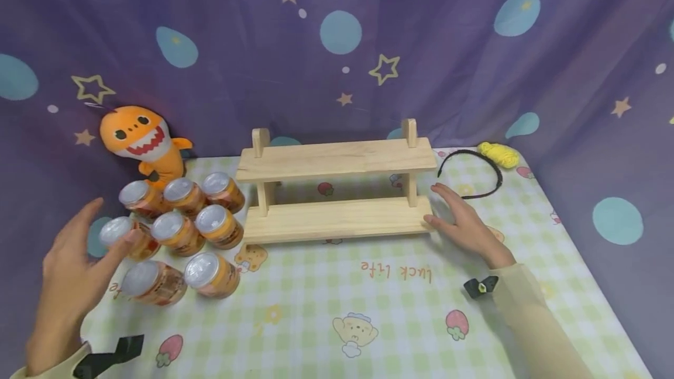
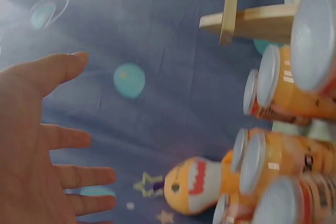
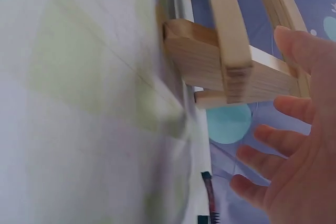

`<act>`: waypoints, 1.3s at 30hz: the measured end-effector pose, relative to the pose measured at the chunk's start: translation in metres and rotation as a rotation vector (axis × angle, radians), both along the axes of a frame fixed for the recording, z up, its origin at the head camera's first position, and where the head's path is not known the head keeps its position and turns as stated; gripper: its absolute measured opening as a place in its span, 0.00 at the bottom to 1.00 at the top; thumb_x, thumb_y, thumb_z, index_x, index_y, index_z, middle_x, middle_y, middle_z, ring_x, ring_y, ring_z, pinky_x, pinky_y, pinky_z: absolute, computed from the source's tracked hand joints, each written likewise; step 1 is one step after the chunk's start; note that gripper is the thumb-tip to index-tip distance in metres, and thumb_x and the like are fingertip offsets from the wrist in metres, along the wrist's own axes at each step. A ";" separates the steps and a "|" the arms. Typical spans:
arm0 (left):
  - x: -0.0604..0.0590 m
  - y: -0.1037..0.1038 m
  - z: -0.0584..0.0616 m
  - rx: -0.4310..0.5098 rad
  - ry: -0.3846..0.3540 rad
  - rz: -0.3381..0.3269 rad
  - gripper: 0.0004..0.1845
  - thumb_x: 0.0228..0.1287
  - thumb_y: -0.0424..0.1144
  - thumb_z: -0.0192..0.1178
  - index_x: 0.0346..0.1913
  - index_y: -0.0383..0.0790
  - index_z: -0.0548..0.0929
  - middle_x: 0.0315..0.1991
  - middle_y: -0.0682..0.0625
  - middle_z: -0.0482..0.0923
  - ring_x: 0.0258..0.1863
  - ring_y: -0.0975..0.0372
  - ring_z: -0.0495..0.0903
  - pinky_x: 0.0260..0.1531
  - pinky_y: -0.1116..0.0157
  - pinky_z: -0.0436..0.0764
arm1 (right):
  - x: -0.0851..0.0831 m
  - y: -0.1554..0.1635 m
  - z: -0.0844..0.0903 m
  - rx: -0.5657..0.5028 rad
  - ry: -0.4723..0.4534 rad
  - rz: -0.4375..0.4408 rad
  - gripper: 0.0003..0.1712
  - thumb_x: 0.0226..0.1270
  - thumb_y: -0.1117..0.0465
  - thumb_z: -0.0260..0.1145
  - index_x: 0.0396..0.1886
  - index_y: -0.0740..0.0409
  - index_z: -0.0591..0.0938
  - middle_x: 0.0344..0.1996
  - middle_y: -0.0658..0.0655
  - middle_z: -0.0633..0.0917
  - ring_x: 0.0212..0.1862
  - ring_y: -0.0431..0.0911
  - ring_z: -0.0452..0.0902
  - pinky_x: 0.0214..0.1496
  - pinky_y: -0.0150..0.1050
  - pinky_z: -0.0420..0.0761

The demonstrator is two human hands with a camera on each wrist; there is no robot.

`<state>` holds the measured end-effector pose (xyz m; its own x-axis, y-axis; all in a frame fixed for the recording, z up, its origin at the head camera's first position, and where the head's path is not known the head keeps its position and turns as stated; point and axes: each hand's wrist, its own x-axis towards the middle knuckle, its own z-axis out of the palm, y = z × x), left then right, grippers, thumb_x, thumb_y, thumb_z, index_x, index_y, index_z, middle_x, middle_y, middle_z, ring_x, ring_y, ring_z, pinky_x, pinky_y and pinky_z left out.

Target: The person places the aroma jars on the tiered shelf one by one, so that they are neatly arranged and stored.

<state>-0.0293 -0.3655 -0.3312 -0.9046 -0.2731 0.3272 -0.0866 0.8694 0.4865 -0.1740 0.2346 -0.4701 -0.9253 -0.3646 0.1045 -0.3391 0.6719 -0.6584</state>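
- Two-tier pale wooden shelf rack (image 1: 337, 192): stands on the checked tablecloth (image 1: 337, 309), long axis running left to right, open front toward the person.
- Right hand (image 1: 463, 221): fingers spread, empty, at the rack's right end; whether it touches is unclear.
- Left hand (image 1: 74, 268): spread, empty, beside upright orange silver-lidded cans (image 1: 179, 230); it partly hides one.

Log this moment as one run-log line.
left hand: open, by cans | right hand: open, at wooden shelf end

Even, soft light fills the head view, shadows faint; its edges bow (wide lens); both wrist views blur, cans (image 2: 294, 114) and tablecloth (image 3: 79, 103) smeared.
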 end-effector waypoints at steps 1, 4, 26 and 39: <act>0.004 -0.002 -0.002 0.012 0.000 0.033 0.38 0.70 0.48 0.58 0.78 0.42 0.57 0.77 0.33 0.57 0.77 0.36 0.53 0.76 0.36 0.49 | 0.000 -0.001 -0.002 -0.005 -0.010 -0.002 0.43 0.72 0.47 0.64 0.79 0.55 0.58 0.78 0.66 0.58 0.78 0.66 0.52 0.75 0.68 0.57; 0.016 -0.009 -0.011 0.066 0.011 0.131 0.36 0.71 0.45 0.58 0.78 0.48 0.60 0.78 0.42 0.60 0.79 0.46 0.56 0.80 0.50 0.51 | 0.001 -0.003 -0.008 -0.025 -0.035 -0.011 0.43 0.71 0.46 0.65 0.78 0.55 0.59 0.78 0.65 0.60 0.79 0.65 0.53 0.76 0.66 0.57; 0.048 -0.033 -0.106 0.523 -0.098 0.289 0.33 0.74 0.43 0.56 0.78 0.58 0.58 0.62 0.73 0.68 0.60 0.85 0.64 0.47 0.90 0.62 | 0.003 0.004 -0.044 -0.332 -0.229 -0.046 0.34 0.73 0.53 0.64 0.76 0.46 0.66 0.77 0.56 0.66 0.79 0.58 0.55 0.80 0.60 0.50; 0.046 -0.026 -0.137 0.914 0.056 0.092 0.34 0.66 0.23 0.61 0.72 0.49 0.69 0.48 0.70 0.77 0.44 0.81 0.77 0.39 0.87 0.74 | 0.002 0.002 -0.049 -0.364 -0.226 -0.048 0.34 0.74 0.53 0.63 0.76 0.47 0.66 0.76 0.57 0.67 0.77 0.56 0.59 0.79 0.59 0.54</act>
<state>0.0164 -0.3911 -0.4686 -0.8560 -0.5169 -0.0082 -0.0916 0.1360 0.9865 -0.1719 0.2370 -0.5191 -0.9546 -0.2977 0.0111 -0.1332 0.3931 -0.9098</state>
